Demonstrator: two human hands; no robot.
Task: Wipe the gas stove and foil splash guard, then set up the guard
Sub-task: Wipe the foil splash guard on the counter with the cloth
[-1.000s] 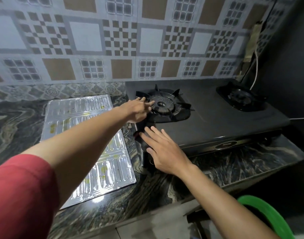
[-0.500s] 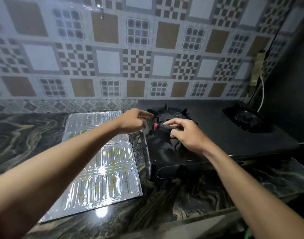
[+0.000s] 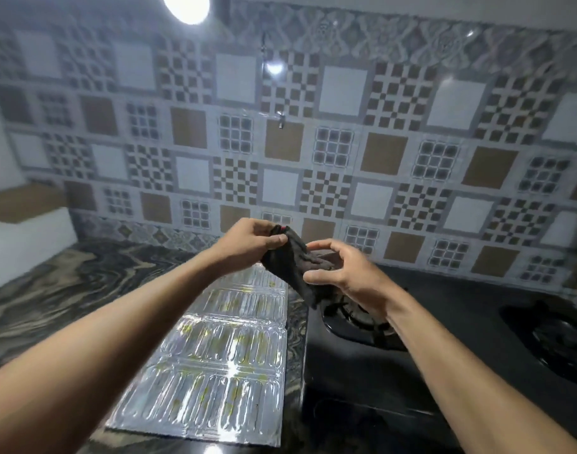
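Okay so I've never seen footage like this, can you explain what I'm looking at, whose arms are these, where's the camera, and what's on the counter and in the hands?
There is no machine here. The camera is worn on a person's head and looks forward and down, so the two arms reaching in from the bottom are the wearer's own. The left hand and the right hand both hold a dark cloth, lifted above the counter, which is dark and marbled. A ribbed foil guard with yellowish spots lies flat on the counter. Just right of it is a black gas stove with two burners; the near one is partly hidden by the right hand. Behind stands a patterned tile wall, with a lamp's glare at the top.
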